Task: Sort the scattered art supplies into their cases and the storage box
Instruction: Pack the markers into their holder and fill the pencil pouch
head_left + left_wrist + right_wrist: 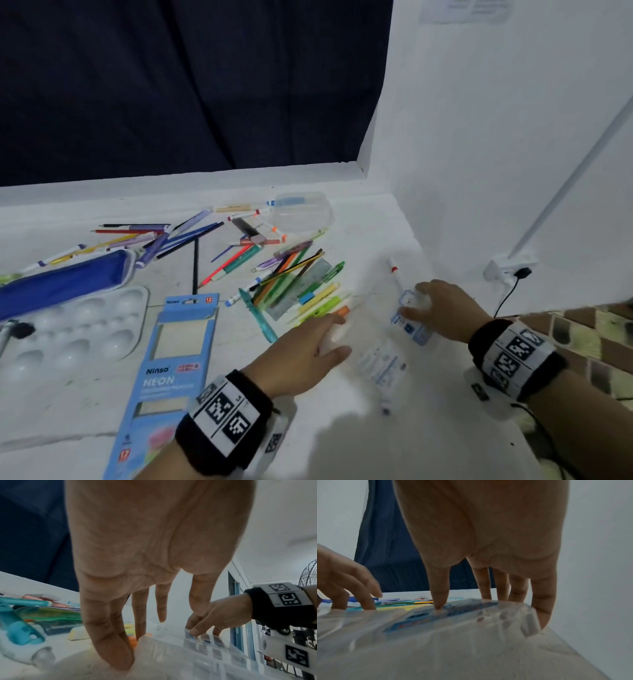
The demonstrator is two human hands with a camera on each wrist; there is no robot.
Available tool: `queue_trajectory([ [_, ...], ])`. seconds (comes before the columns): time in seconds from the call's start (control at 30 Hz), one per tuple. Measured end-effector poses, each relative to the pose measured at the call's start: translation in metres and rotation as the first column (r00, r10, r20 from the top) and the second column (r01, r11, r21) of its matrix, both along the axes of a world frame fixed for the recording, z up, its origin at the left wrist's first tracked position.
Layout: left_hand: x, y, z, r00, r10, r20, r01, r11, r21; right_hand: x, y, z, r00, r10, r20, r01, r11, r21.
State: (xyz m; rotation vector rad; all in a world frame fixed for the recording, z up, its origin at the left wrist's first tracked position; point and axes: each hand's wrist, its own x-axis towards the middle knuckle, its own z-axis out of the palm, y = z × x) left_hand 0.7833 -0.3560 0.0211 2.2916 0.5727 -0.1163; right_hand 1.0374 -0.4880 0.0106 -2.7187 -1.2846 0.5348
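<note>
A clear plastic case (383, 366) with a blue label lies at the right of the white table (342, 445). My right hand (428, 301) holds its far end, thumb on top and fingers over the edge (488, 596). My left hand (325, 339) reaches in with straight fingers and touches the case's left edge (140, 622). In the left wrist view the case (197, 655) runs beneath both hands, and the lid (445, 622) fills the right wrist view. A heap of pens and pencils (294, 281) lies just left of the hands.
A clear storage box (301, 212) stands at the back. A blue pencil case (65, 281), a white palette (78, 329) and a blue Ninso box (171, 359) lie at the left. A white wall (479, 171) with a socket (507, 267) closes the right side.
</note>
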Motion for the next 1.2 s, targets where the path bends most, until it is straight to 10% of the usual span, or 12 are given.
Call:
queue_trajectory([
  [0.53, -0.017, 0.028, 0.021, 0.981, 0.179, 0.078, -0.18, 0.984, 0.004, -0.013, 0.009, 0.012, 0.902, -0.003, -0.431, 0.096, 0.976, 0.195],
  [0.73, -0.036, 0.04, 0.055, 0.914, 0.316, 0.255, -0.262, 0.939, -0.223, -0.023, 0.02, 0.011, 0.9, 0.054, -0.432, 0.04, 0.978, 0.205],
  [1.2, -0.052, 0.041, 0.098, 0.783, 0.358, 0.509, -0.315, 0.933, -0.173, -0.044, 0.012, 0.044, 0.58, 0.185, -0.794, 0.301, 0.856, 0.419],
])
